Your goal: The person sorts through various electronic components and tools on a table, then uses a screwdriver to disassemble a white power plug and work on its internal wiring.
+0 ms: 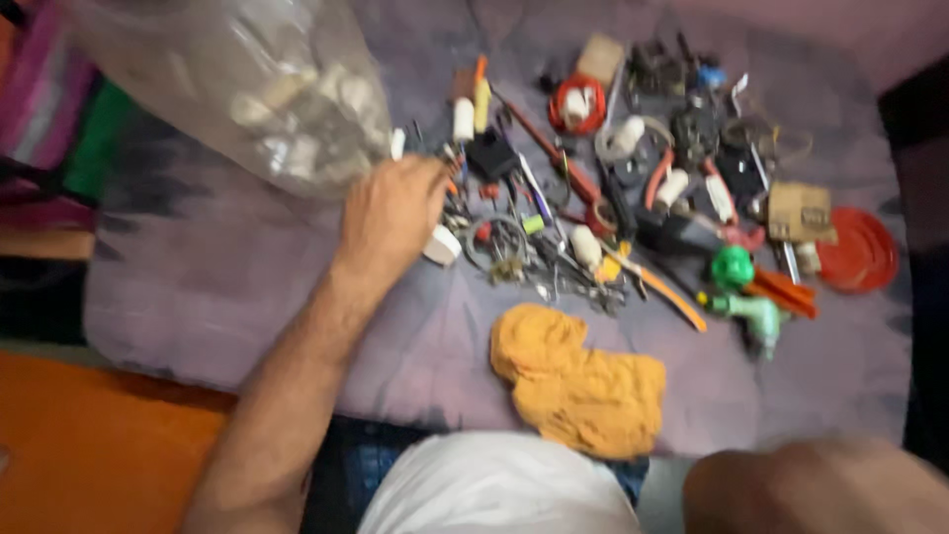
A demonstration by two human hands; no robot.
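The left hand is shown from the back, extended over a purple cloth that covers the work surface. The fingers are curled downward and are hidden behind the knuckles, so the degree of closure cannot be told, nor whether anything is gripped. The hand is seen at the lower edge of a clear plastic bag, which hangs at upper left and is filled with pale, whitish pieces; contact between hand and bag appears likely but is blurred. Just beside the hand, to its right, a small white fitting lies on the cloth.

The right hand is not identifiable; only a blurred forearm is seen at the lower right corner.

Beyond the hand, a dense scatter of small hardware is spread across the cloth. Within it are distinguished a black block, a metal ring, a red round reel with a white centre, a small tan cardboard box near the right end, a flat red disc just beside that box, and a green valve-like fitting. A second tan packet lies at the top of the scatter. Printing on the packages is too blurred to be described.

An orange-yellow rag lies crumpled below the scatter, apart from the hand.
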